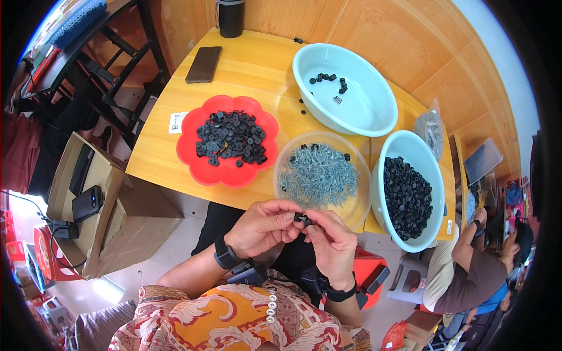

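My left hand [266, 227] and my right hand [331, 238] meet in front of the table edge, thumbs and fingers pinched around one small black plastic part [302, 218]. Its exact shape is mostly covered by my fingertips. Just beyond them, a clear round tray [283, 153] holds a heap of silvery screws [321, 175] with a few black parts among them. To its left lies a red flower-shaped dish [186, 140] of flat black discs [229, 137]. On the right, a pale blue basin [380, 193] holds many small black caps [406, 196].
Another light blue basin [374, 93] with several black pieces stands farther back. A phone [204, 64], a dark tumbler [230, 17] and a plastic bag [430, 131] are on the table [158, 134]. A cardboard box [126, 216] stands left; another person [474, 275] sits at right.
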The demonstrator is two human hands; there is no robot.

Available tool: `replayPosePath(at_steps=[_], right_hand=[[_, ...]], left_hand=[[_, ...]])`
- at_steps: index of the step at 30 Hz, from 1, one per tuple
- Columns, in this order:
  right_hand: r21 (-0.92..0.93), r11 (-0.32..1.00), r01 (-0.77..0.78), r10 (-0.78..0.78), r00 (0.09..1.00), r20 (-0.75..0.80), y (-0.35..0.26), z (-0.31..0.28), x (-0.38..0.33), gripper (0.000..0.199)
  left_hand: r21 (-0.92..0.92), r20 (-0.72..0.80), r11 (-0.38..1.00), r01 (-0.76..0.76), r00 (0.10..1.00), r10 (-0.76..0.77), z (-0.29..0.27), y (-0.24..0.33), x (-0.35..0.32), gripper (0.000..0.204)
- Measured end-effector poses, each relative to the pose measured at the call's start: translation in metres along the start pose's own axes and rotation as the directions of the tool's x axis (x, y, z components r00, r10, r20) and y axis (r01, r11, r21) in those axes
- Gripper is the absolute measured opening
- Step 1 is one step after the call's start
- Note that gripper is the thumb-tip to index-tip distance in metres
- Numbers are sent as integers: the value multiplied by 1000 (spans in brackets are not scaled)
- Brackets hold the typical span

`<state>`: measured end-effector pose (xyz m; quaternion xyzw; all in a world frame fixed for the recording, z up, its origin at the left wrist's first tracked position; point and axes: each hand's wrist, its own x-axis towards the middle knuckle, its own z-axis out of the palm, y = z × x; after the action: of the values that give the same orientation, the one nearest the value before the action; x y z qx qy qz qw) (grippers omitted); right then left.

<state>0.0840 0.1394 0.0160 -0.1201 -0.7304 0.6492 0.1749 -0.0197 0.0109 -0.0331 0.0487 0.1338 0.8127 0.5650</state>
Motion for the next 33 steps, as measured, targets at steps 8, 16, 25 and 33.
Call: replayPosePath(at_steps=[8, 16, 25, 33], right_hand=[[-128, 987, 94, -98, 995, -22, 0, 3, 1, 23], [20, 999, 30, -29, 999, -37, 1, 5, 1, 23], [247, 966, -71, 59, 997, 54, 10, -2, 1, 23], [333, 937, -103, 102, 995, 21, 10, -1, -2, 22]], left_hand=[[24, -14, 1000, -6, 1000, 6, -1, 1, 0, 23], [54, -4, 998, -19, 1000, 19, 0, 1, 1, 21], [70, -7, 997, -27, 1000, 28, 3, 0, 1, 20], [203, -38, 978, -56, 997, 65, 5, -1, -1, 19]])
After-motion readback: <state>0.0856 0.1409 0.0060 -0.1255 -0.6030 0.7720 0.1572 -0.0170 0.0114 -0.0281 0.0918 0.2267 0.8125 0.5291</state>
